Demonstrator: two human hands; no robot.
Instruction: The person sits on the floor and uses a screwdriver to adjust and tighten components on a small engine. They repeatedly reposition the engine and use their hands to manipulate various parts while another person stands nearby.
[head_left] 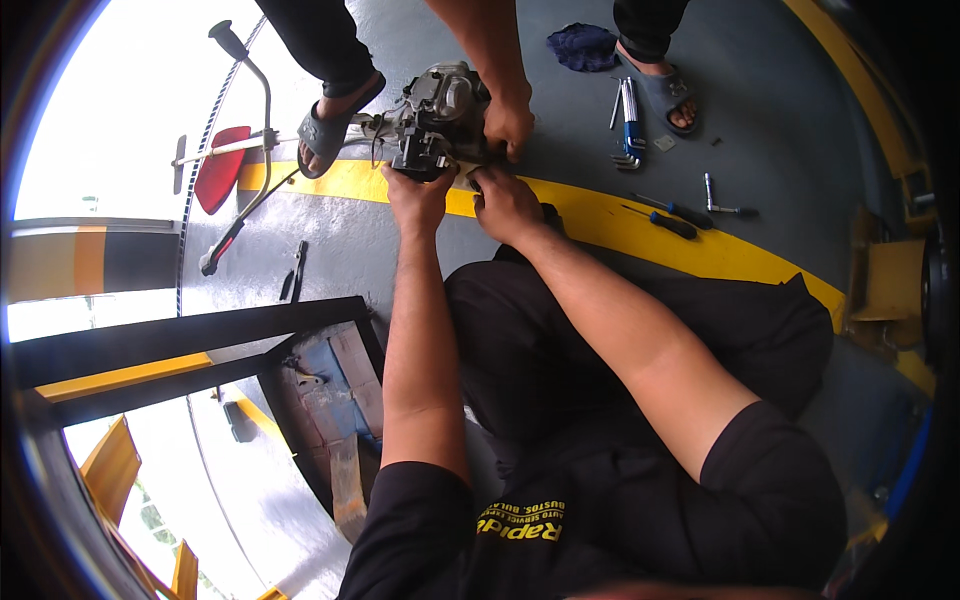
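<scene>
- Engine [445, 100] with a metal-and-black body lies on the grey floor [565, 120], in front of the person, at the end of a pole [225, 148] with bent handlebars [268, 105] and a red guard [218, 170].
- Left hand [415, 198] is partly closed, thumb and fingers around the black part [422, 162] on the engine's near side.
- Right hand [508, 208] is half curled just beside it; its fingertips are hard to make out, so I cannot tell what they hold.
- Another person's hand [509, 124] reaches to the engine's right side.
- Progress: the engine sits largely whole, and a small pale piece [664, 144] lies loose, so some dismantling may be done; how much is left cannot be told.
- Tools on the floor, out of use: hex keys [630, 125], two screwdrivers [672, 223], a socket wrench [728, 209] and pliers [298, 270].
</scene>
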